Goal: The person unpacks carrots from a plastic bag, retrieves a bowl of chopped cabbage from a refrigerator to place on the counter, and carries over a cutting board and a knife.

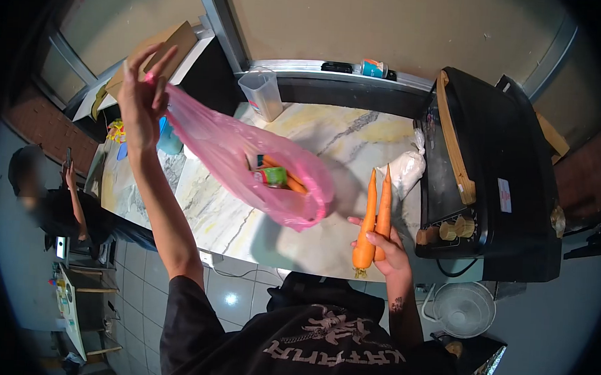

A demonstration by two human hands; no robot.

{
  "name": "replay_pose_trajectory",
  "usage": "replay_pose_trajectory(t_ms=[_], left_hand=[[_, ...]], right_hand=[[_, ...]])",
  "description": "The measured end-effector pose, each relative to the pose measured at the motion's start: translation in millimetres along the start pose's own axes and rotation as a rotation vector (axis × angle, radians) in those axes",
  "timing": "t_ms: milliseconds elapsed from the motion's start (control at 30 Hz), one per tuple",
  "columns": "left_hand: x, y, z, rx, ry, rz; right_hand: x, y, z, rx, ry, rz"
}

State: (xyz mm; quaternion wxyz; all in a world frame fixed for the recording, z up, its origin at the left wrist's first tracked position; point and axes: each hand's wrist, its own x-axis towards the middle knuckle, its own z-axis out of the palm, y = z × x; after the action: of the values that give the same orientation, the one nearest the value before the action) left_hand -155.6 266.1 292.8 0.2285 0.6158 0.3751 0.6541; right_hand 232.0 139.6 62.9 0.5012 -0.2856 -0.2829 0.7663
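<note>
Raised at the upper left, my left hand (pixel 142 107) pinches a handle of a translucent pink plastic bag (pixel 215 140). The bag stretches down to the right over the marble-patterned counter, its mouth facing me. Inside it lie more carrots (pixel 295 182) and a green-and-red labelled packet or can (pixel 270 177), partly covered by the bag. My right hand (pixel 393 253) is closed around two orange carrots (pixel 365 237), held upright side by side with their tips pointing away from me, near the counter's front edge.
A black toaster oven (pixel 475 182) with wooden knobs stands at the right, a tied bag of white powder (pixel 405 170) beside it. A clear plastic jug (pixel 261 95) is at the back. A strainer basket (pixel 463 308) sits lower right. Another person (pixel 72 197) stands at the left.
</note>
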Motion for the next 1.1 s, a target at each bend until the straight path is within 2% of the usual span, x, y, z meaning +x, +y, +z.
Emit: replay_pose_trajectory(t_ms=[167, 300, 367, 500, 633, 700, 767, 800, 833, 900, 967, 1033, 1100], left_hand=[[6, 4, -36, 0.122, 0.227, -0.009], [6, -19, -110, 0.150, 0.273, -0.056], [-6, -26, -125, 0.236, 0.368, -0.071], [-29, -39, -129, 0.323, 0.350, -0.107], [-46, -55, -128, 0.451, 0.188, -0.199], [-52, -52, -133, 0.542, -0.052, -0.285], [-63, -34, -111, 0.567, -0.129, -0.491], [-71, -37, -130, 0.562, -0.274, -0.529], [-71, -21, -118, 0.803, -0.357, -0.556], [-87, 18, -85, 1.028, -0.232, -0.451], [-108, 44, -42, 0.929, 0.050, -0.237], [-125, 46, -6, 0.857, 0.159, -0.067], [-158, 25, 28, 0.589, 0.062, -0.236]], right_hand=[[-1, 2, -21, -0.024, 0.072, 0.006], [-1, -1, -32, -0.013, 0.144, 0.003], [-1, -4, -35, -0.088, 0.197, -0.022], [0, 1, -50, -0.125, 0.162, 0.012], [7, 17, -59, 0.035, 0.197, 0.061], [10, 22, -60, 0.099, 0.196, 0.069], [13, 28, -55, 0.164, 0.205, 0.044], [15, 29, -52, 0.167, 0.206, 0.041], [16, 30, -49, 0.194, 0.200, 0.057], [18, 29, -45, 0.222, 0.189, 0.064], [18, 31, -42, 0.226, 0.171, 0.101], [18, 33, -43, 0.175, 0.156, 0.108], [18, 38, -43, 0.124, 0.140, 0.121]])
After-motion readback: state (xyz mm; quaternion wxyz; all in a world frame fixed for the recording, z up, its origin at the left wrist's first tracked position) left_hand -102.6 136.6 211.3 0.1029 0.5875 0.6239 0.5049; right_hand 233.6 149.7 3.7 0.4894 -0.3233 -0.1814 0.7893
